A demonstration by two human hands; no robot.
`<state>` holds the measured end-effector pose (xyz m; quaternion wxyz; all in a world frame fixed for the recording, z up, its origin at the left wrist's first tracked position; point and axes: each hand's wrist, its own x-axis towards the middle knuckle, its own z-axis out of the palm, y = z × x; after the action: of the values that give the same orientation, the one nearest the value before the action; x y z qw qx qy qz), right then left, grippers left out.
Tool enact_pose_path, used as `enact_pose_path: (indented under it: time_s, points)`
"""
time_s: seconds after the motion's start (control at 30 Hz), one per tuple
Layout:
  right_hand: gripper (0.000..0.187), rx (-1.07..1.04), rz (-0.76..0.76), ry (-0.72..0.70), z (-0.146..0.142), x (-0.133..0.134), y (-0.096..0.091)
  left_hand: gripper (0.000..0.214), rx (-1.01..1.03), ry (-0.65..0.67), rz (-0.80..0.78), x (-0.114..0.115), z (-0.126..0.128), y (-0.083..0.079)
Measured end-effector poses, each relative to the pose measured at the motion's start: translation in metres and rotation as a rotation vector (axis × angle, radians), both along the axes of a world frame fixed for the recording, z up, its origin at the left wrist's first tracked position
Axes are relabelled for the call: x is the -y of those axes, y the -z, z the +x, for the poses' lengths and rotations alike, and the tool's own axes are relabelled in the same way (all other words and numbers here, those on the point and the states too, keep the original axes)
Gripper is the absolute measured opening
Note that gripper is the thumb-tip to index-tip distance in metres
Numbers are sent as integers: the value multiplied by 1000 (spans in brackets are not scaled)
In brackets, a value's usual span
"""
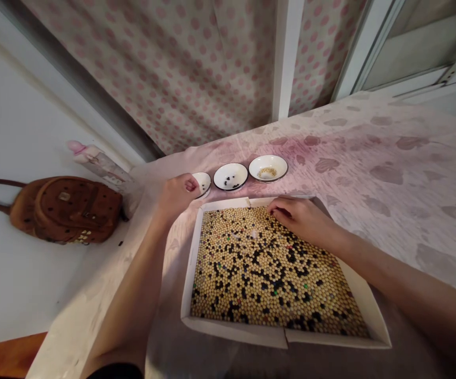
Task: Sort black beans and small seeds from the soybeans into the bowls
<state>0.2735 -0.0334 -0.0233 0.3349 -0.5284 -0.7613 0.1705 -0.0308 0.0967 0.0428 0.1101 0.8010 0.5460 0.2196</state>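
Observation:
A shallow white card tray (228, 331) holds a dense layer of yellow soybeans (259, 273) mixed with many black beans and a few small coloured ones. My right hand (301, 220) rests at the tray's far edge, its fingers curled down onto the beans. My left hand (177, 197) is curled beyond the tray's far left corner, over a small white bowl (204, 182) that it partly hides. Whatever that bowl holds is out of sight. Next to it, a white bowl with a dark rim (230, 176) contains black beans, and a third bowl (267, 167) contains yellow beans.
A patterned pink-and-white tablecloth (385, 158) covers the table and extends far to the right. Beyond its left edge lie a brown studded backpack (68, 209) and a pink-capped packet (101, 167). A polka-dot curtain (172, 63) hangs behind the table.

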Motion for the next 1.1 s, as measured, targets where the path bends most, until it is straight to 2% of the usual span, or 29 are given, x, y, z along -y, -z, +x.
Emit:
enact_pose_path:
  time_s: [0.1,0.3,0.47,0.57,0.63,0.7,0.8,0.93,1.1]
  points:
    - [25,10,-3,6,0,0,0,8,-43,-24,-43,-12,-10,9]
    - [25,3,-4,8,0,1,-1,17,-89,-7,-131,-9,-17,15]
    - [23,-13,7,-2,0,1,0,22,-137,18,-62,-5,-19,10]
    - [24,-4,7,1,0,0,1,19,-86,15,26,13,-10,3]
    - [24,-3,3,4,0,0,1,17,4,103,-2,32,4,-1]
    - [24,3,-2,11,0,0,2,14,78,277,-94,53,21,-3]
    - [25,17,-3,14,1,0,2,11,51,494,-166,76,47,1]
    - [25,15,8,10,1,0,1,12,-43,545,-167,82,67,14]
    - [25,8,8,-6,2,-1,3,14,-113,592,-177,78,78,21]
